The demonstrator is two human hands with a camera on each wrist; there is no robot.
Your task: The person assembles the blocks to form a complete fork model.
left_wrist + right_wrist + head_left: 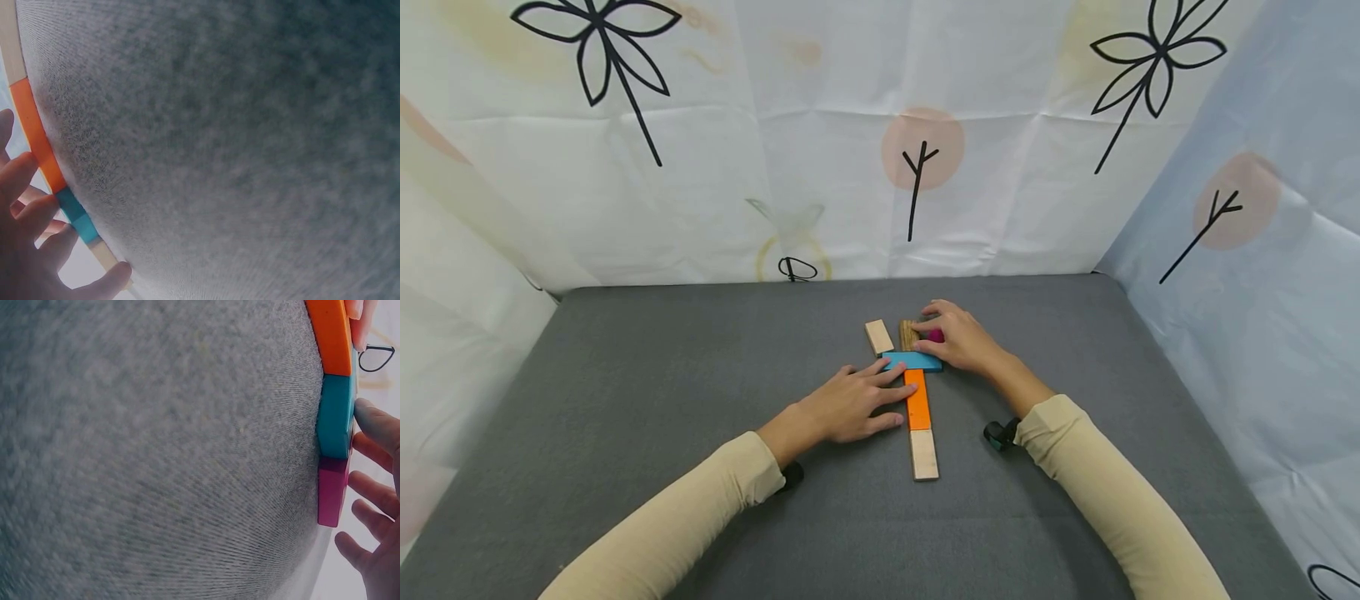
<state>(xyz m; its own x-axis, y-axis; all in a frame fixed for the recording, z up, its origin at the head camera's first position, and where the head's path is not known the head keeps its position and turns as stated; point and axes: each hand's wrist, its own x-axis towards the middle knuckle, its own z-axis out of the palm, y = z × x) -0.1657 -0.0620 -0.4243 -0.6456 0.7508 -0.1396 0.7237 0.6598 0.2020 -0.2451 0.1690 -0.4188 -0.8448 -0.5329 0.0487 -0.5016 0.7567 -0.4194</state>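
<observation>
Flat blocks lie together on a grey cloth. A blue block (913,361) crosses the top of an orange block (918,412), with a plain wooden block (924,455) at its lower end. Beyond the blue block are a striped brown block (907,335), a magenta block (936,336) partly hidden by fingers, and a tilted pale block (878,337). My left hand (852,404) spreads its fingers over the left side, fingertips at the blue and orange blocks. My right hand (964,337) arches over the magenta block, its thumb at the blue block (335,415) and a fingertip at the striped one.
The grey cloth-covered surface (700,375) reaches back to a white printed curtain (842,150). Another curtain (1247,275) bounds the right side. Dark wrist devices sit under both sleeves, one (1000,435) at the right cuff.
</observation>
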